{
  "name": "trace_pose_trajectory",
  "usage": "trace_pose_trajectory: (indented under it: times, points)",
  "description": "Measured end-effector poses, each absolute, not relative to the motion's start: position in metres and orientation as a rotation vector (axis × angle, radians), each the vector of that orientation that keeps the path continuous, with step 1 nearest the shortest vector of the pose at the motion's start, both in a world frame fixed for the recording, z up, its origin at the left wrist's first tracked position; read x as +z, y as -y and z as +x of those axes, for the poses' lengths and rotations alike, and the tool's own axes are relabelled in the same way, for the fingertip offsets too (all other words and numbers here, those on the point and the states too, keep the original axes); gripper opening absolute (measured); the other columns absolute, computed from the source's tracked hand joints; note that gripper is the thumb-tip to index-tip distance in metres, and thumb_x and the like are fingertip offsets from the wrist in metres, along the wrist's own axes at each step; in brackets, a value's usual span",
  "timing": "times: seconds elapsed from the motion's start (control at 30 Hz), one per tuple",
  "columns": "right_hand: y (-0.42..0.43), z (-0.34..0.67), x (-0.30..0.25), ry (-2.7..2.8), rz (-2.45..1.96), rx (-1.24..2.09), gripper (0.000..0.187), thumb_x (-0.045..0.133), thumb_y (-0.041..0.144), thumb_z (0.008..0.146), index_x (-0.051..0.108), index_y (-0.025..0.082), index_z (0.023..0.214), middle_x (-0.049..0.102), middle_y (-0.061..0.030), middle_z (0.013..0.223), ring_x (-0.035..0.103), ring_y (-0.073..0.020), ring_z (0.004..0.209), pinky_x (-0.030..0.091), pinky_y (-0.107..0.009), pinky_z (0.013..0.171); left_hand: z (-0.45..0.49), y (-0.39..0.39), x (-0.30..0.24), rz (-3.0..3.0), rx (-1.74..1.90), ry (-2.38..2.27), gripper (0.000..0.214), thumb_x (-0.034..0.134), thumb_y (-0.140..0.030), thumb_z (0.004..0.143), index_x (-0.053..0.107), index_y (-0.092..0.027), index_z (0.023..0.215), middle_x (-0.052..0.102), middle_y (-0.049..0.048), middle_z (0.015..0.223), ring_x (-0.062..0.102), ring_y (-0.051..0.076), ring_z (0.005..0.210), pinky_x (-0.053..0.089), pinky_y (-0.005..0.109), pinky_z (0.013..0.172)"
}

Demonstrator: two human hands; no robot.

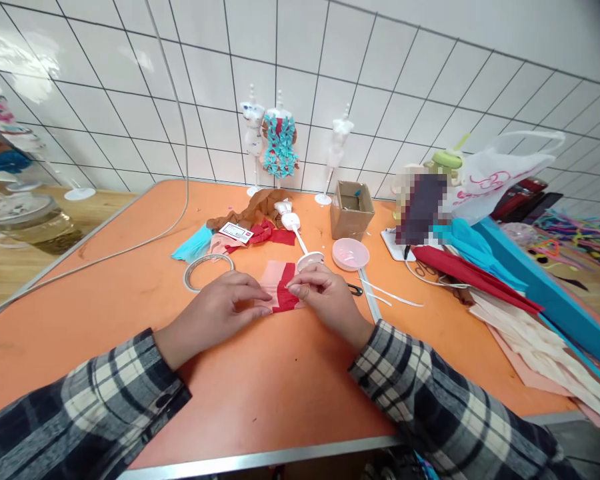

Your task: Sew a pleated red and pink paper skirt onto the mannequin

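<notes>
On the orange table, a thin pink piece (269, 275) lies flat with a red strip (286, 288) across it; they look like crepe paper or thin cloth. The fingers of my left hand (215, 308) are apart, with the tips resting on the pink piece's left edge. My right hand (333, 303) is closed in a pinch over the red strip's right side. Whatever sits between its fingertips is too small to name. Just beyond that hand lies a small white mannequin stand (303, 241) on its side, its round base partly hidden.
A tape roll (186, 275) lies left of my hands. A pink bowl (351, 255) and a cardboard box (353, 210) stand to the right. Small mannequins (280, 143) line the tiled wall. Red rolled material (475, 277) lies far right. A cable (180, 133) crosses the left side.
</notes>
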State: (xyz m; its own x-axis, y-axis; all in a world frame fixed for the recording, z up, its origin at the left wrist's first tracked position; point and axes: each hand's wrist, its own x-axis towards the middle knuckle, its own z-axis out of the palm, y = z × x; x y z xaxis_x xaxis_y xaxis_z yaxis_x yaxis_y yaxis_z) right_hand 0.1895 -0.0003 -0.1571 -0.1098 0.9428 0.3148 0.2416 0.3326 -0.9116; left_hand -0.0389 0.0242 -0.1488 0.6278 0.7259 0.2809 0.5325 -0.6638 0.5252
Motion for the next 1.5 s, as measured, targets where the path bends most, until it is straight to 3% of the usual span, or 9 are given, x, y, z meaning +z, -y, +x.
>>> trace_pose_trajectory:
  times: [0.1,0.5,0.83,1.5]
  points:
    - [0.000,0.192,-0.159,1.735,-1.189,0.875,0.009,0.067,0.025,0.086,0.075,0.022,0.085,0.061,-0.0008,0.084,0.057,-0.0149,0.078,0.046,-0.030,0.073,-0.042,-0.025,-0.155,2.611,0.548,-1.019,0.025,0.060,-0.042,0.092,0.079,-0.026,0.095,0.073,0.0053,0.095,0.064,0.021,0.090,0.048,0.031,0.080]
    - [0.001,0.183,-0.167,2.027,-1.162,0.691,0.010,0.062,0.013,0.090,0.070,0.017,0.086,0.062,-0.0024,0.086,0.054,-0.0153,0.083,0.042,-0.029,0.078,-0.030,-0.014,-0.154,2.654,0.415,-1.179,0.019,0.058,-0.035,0.092,0.073,-0.025,0.085,0.074,0.0014,0.092,0.062,0.023,0.091,0.039,0.042,0.087]
    - [0.004,0.178,-0.167,2.170,-1.299,0.595,0.012,0.059,0.019,0.093,0.070,0.019,0.088,0.064,-0.0027,0.088,0.054,-0.0172,0.087,0.038,-0.031,0.079,-0.029,-0.007,-0.154,2.587,0.436,-1.104,0.018,0.056,-0.025,0.092,0.073,-0.024,0.092,0.075,0.0000,0.094,0.065,0.018,0.088,0.046,0.032,0.079]
    - [0.004,0.180,-0.171,2.339,-1.358,0.548,0.016,0.060,0.025,0.095,0.076,0.023,0.095,0.066,-0.0030,0.092,0.054,-0.0186,0.091,0.037,-0.033,0.081,-0.026,-0.002,-0.151,2.657,0.376,-1.125,0.022,0.054,-0.026,0.093,0.076,-0.024,0.092,0.073,0.0015,0.096,0.065,0.020,0.090,0.049,0.033,0.076]
